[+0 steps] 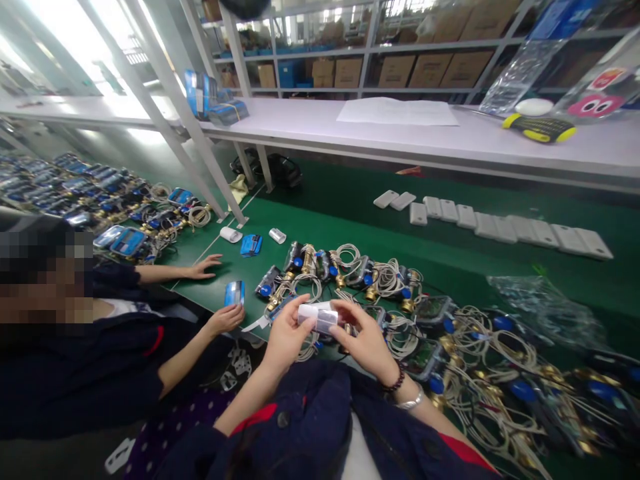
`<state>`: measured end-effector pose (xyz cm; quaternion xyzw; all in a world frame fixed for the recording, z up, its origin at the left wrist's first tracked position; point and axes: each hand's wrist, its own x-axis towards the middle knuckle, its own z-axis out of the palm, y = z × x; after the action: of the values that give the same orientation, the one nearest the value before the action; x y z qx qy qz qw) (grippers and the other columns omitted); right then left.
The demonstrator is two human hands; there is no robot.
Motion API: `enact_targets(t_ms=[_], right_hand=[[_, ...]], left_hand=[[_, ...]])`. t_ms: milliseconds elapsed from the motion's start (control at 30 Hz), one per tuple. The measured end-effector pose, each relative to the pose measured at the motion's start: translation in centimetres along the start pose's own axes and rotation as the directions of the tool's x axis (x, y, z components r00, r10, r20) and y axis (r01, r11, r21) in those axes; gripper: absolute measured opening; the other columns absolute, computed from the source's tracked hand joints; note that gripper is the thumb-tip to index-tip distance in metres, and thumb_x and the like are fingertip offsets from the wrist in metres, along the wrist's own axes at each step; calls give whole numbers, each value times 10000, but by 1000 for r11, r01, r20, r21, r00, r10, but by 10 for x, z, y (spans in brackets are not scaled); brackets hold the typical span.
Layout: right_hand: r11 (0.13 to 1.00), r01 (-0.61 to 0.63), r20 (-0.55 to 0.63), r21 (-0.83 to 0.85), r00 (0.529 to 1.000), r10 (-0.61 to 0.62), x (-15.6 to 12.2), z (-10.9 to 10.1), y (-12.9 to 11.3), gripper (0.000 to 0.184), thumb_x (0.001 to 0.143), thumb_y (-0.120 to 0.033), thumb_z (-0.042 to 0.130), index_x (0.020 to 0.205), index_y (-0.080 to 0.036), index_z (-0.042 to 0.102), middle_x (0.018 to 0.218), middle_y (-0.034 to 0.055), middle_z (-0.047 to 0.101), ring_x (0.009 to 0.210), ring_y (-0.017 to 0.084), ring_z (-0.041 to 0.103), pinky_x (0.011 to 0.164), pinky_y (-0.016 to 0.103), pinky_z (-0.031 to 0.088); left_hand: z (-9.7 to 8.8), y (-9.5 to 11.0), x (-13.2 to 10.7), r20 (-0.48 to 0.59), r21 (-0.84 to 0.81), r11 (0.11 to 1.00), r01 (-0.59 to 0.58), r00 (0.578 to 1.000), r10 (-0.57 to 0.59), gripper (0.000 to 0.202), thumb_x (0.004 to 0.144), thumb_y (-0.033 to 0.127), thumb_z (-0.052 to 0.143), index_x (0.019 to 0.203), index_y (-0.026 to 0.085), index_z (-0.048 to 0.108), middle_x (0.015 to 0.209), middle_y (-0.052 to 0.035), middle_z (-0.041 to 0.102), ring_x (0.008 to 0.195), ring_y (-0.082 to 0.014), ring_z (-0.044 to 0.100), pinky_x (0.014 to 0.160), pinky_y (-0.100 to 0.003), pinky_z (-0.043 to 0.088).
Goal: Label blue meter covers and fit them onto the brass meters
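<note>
Between my two hands, in front of my chest, is a small white roll, apparently of labels (320,317), with a greyish printed face. My left hand (286,339) grips its left end, thumb in front. My right hand (366,339) has thumb and fingers at its right end; a beaded bracelet and a silver bangle circle that wrist. Just beyond and below my hands lie several brass-fitted meters (373,273) with blue caps and coiled grey cables (393,277). The fingertips behind the roll are partly hidden.
A co-worker's hand (227,319) on the left holds a blue card (235,293). White rolls (231,235) and a blue stack (251,245) lie nearby. White cases (495,227) line the green bench. A raised shelf (300,130) carries a screwdriver (540,127). Plastic bag (545,307) at right.
</note>
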<state>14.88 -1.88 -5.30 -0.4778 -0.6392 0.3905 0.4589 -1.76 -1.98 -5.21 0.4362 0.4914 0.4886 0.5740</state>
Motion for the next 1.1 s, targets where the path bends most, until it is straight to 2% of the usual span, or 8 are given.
enact_targets(t_ms=[133,267,433,567,700,800,933,1100], right_hand=[[1000,25,79,-4,997,-25,10,-14,-13,229,769,-276,609,986,-229,665,926,49,668,789,171,599,745,323,492],[999,26,211,-25,977,-20,17,-16,-19,107,766,-280,626,818,-231,705,779,26,684,720,172,604,677,303,477],[1000,-18,181,-25,983,23,15,-10,-19,100,763,-274,610,704,-217,668,691,15,659,657,161,577,625,285,455],[999,41,198,36,979,-47,13,-11,-15,129,784,-271,588,673,-213,619,786,28,619,797,175,563,754,311,442],[974,-67,-8,218,998,70,13,-15,0,224,728,-398,647,645,-198,591,874,48,594,858,189,538,777,320,435],[849,-233,-132,474,935,330,13,-18,14,303,653,-482,703,708,-204,598,754,11,594,707,154,528,670,292,442],[641,-302,-81,706,864,497,12,-17,21,315,627,-480,732,761,-226,601,695,-19,607,606,129,529,560,262,427],[493,-280,-66,824,817,573,9,-7,21,303,588,-419,778,763,-236,612,724,-33,618,608,109,528,548,236,427]], left_hand=[[-5,7,-3,112,178,981,-70,992,51,586,763,277,592,1309,143,428,895,-59,684,751,-157,612,694,-257,483],[-6,12,-4,144,393,893,-220,974,177,484,775,230,560,1255,186,513,1176,-91,623,944,-193,616,860,-321,477],[-5,13,-6,152,485,825,-291,957,248,471,757,172,547,1227,200,549,1213,-84,610,987,-198,607,891,-333,471],[-7,8,-2,133,498,834,-237,971,196,505,739,143,528,1241,198,530,1164,-68,636,866,-169,621,808,-303,495],[-6,2,24,67,543,822,-173,984,162,498,739,131,513,1233,194,532,1164,-71,633,921,-189,616,859,-346,479],[7,2,48,52,598,767,-235,966,255,516,732,117,524,1244,180,520,1241,-102,583,1114,-235,543,989,-428,394],[35,5,56,179,621,666,-414,902,394,526,679,156,628,1199,172,555,1301,-127,520,1240,-270,426,1063,-474,295],[56,0,43,237,403,859,-315,943,235,238,677,173,640,915,176,649,976,-61,662,941,-193,591,903,-351,448]])
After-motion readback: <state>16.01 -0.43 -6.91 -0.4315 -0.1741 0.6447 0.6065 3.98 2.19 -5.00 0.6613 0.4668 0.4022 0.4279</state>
